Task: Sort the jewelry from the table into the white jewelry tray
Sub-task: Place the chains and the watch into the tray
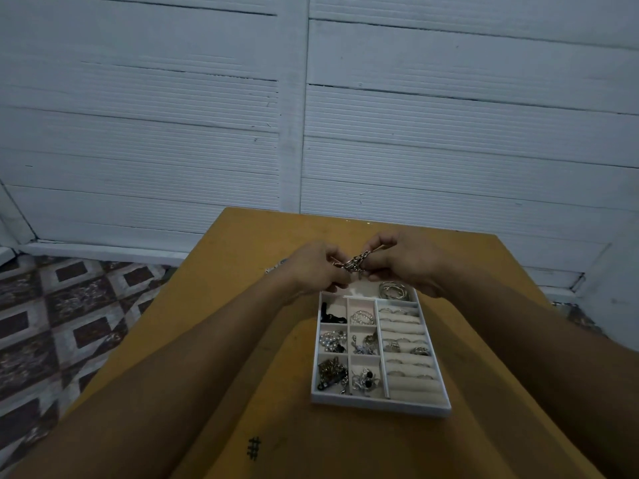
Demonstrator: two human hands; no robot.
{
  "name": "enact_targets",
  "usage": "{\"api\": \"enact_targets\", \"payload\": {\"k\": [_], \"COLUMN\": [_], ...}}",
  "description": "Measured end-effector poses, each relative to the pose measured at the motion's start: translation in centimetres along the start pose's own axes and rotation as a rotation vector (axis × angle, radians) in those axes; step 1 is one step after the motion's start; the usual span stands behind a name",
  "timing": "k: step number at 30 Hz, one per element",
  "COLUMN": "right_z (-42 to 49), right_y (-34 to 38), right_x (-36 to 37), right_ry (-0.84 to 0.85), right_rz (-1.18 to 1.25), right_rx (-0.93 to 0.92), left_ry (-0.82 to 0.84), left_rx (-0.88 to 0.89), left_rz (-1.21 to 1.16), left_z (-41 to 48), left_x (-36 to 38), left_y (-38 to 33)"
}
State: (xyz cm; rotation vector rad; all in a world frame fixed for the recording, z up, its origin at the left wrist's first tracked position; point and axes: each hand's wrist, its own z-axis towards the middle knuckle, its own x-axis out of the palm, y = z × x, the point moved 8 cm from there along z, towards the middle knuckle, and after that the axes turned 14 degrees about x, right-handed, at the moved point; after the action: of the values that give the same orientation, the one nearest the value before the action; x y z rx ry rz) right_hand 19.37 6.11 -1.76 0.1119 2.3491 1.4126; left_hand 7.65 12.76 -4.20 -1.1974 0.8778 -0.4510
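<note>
You are holding a tangled chain (353, 262) in the air between your fingertips, your left hand (313, 267) and right hand (403, 262) both pinching it from opposite sides. Just below your fingers the tray (382, 406) is sitting on the table (242, 257), its compartments already carrying rings (403, 345) and other pieces.

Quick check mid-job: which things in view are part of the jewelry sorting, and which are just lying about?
Part of the job:
- chain held between left hand and right hand
- white jewelry tray, many compartments already filled
- small piece on the table beside the left hand

Just there:
- yellow table
- black mark on it
</note>
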Motion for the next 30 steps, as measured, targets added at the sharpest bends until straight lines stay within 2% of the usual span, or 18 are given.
{"api": "enact_targets", "payload": {"k": [7, 10, 14, 19, 25, 30], "right_z": [2.2, 2.7, 3.4, 3.6, 3.4, 3.1], "right_y": [-2.1, -2.4, -2.0, -1.4, -1.8, -2.1], "right_x": [-0.3, -0.5, -0.5, 0.1, 0.2, -0.4], "right_ry": [-0.034, -0.090, -0.224, -0.316, -0.353, -0.360], "right_rz": [-0.051, -0.173, -0.530, -0.776, -0.947, -0.973], "right_rx": [0.039, 0.016, -0.087, -0.201, -0.226, -0.214], "left_ry": [0.094, 0.106, 0.150, 0.163, 0.207, 0.208], "left_rx": [0.240, 0.279, 0.277, 0.363, 0.419, 0.394], "left_rz": [0.621, 0.694, 0.797, 0.992, 1.163, 1.168], "left_z": [2.3, 2.8, 3.2, 3.2, 3.1, 3.1], "left_x": [0.0, 0.5, 0.9, 1.3, 1.2, 0.6], "left_y": [-0.4, 0.0, 0.7, 0.1, -0.3, 0.0]}}
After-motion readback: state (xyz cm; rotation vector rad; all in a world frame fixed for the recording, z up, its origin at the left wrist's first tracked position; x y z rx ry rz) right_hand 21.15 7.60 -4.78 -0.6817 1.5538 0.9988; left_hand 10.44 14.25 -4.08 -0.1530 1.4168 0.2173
